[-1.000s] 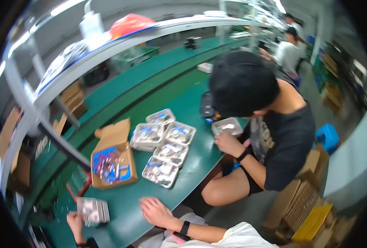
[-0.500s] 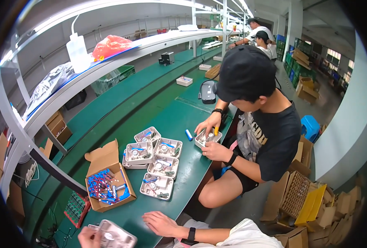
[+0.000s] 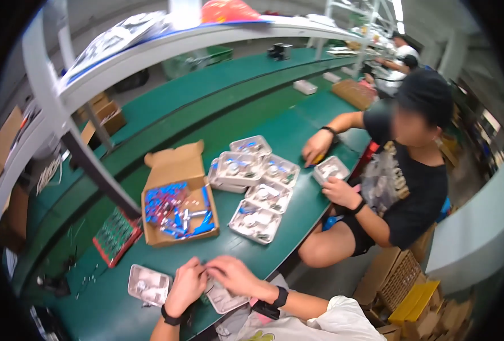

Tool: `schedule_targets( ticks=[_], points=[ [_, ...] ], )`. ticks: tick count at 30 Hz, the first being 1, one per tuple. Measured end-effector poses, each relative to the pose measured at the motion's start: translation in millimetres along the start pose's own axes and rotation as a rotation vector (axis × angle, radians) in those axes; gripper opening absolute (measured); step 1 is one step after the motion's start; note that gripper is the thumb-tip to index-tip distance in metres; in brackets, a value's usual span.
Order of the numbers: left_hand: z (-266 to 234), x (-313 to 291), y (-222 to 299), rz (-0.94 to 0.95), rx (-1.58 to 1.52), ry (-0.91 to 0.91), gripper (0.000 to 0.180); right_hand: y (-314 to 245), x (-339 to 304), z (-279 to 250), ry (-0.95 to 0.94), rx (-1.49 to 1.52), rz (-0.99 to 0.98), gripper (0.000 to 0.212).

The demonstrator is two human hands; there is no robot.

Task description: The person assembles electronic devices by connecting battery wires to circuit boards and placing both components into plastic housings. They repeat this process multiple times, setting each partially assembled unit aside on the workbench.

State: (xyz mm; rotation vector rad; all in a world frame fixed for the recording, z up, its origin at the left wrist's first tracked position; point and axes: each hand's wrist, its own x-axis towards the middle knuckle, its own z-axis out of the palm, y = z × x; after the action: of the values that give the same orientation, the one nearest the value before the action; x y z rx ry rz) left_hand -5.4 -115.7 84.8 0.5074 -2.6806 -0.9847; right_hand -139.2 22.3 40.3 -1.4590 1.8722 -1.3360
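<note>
My left hand (image 3: 187, 285) and my right hand (image 3: 232, 275) meet with fingertips pinched together above a white plastic housing (image 3: 225, 301) at the table's front edge. Whatever sits between the fingertips is too small and blurred to make out. Partly covered by my hands, the housing lies open side up. Left of my left hand rests a second open white housing (image 3: 148, 285) with a round part inside. Beyond them stands a cardboard box (image 3: 178, 241) of blue-wrapped cylindrical batteries (image 3: 175, 207) with red wires. Several housings (image 3: 256, 220) with parts inside are stacked right of the box.
A red crate (image 3: 115, 238) of green circuit boards is at the left, by a grey shelf post (image 3: 101, 165). To the right a co-worker in a black cap (image 3: 425, 94) holds another white housing (image 3: 330, 169). Cartons (image 3: 400, 273) stand on the floor at right.
My left hand has let go of a housing; my right hand has left the tabletop. Both are now together over a housing. The co-worker's hand has moved off their housing. The view has shifted.
</note>
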Motion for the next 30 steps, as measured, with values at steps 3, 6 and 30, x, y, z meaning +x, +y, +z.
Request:
schedule_targets(
  ticks=[3, 6, 30],
  points=[
    [0, 2, -10, -0.024, -0.022, 0.021, 0.011, -15, 16, -10, 0.068, 0.186, 0.127, 0.025],
    [0, 4, -24, -0.049, -0.027, 0.036, 0.011, -19, 20, -12, 0.109, 0.537, 0.245, 0.023],
    [35, -74, -28, -0.499, -0.679, 0.222, 0.029, -30, 21, -41, 0.065, 0.848, 0.348, 0.011]
  ],
)
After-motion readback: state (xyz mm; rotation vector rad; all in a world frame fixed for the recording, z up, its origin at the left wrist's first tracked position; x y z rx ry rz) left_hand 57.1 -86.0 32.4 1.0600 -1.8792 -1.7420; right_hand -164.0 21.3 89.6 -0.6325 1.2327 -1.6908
